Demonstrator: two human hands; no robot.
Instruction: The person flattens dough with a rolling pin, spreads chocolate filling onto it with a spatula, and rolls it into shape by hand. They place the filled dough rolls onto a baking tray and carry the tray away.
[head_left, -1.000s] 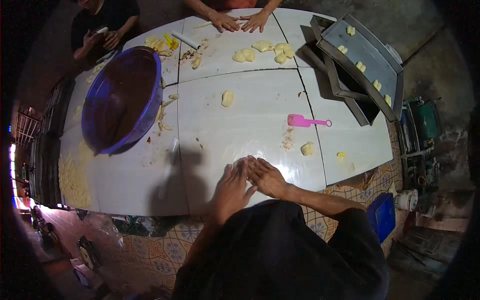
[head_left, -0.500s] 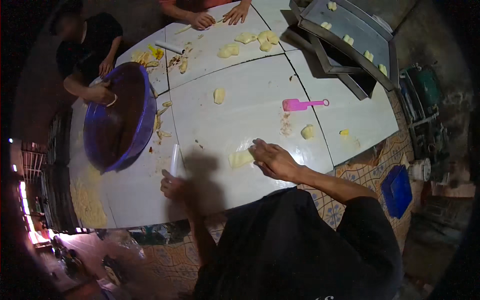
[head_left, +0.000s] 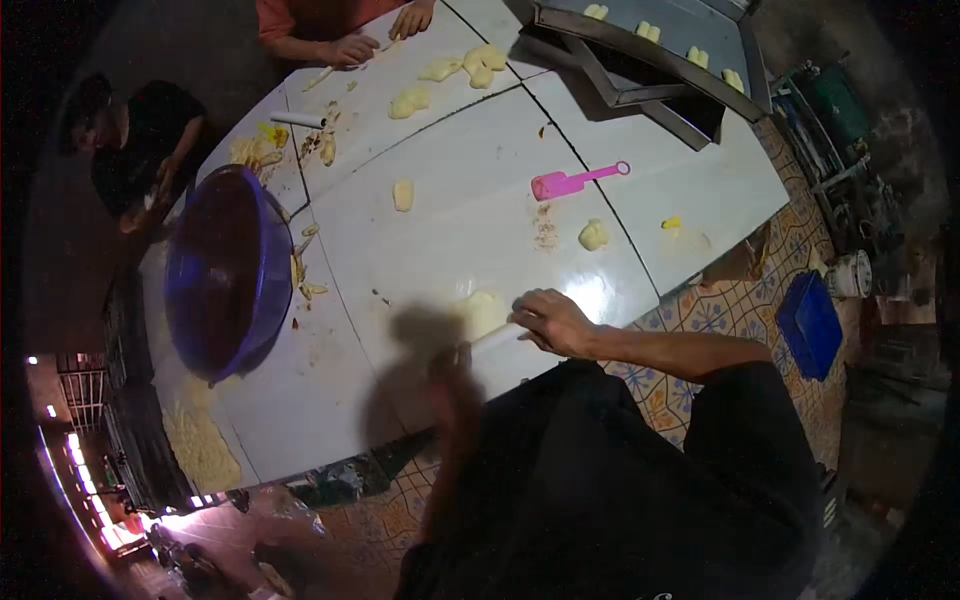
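Observation:
A white tube-like rolling pin (head_left: 497,339) lies across the near edge of a flattened piece of pale dough (head_left: 482,310) on the white tabletop. My right hand (head_left: 556,322) has its fingers closed over the pin's right end. At the other end, my left hand (head_left: 456,378) grips the pin, dim in shadow. Part of the dough is covered by the pin. Beyond my right hand sits a small dough lump (head_left: 594,235), and a pink scoop (head_left: 570,184) lies past it. Another dough piece (head_left: 403,195) rests farther off to the left.
A large purple basin (head_left: 262,290) stands at the left, a person in black beside it. Across the table another person's hands (head_left: 352,50) work dough near a second white tube (head_left: 298,119). Metal trays (head_left: 650,97) with dough pieces stack at the far right. A blue crate (head_left: 810,325) sits on the floor.
My left hand has brought the rolling pin right, from beside the basin to the dough. My right hand has shifted from the dough onto the pin's end. The person in black has drawn back from the basin.

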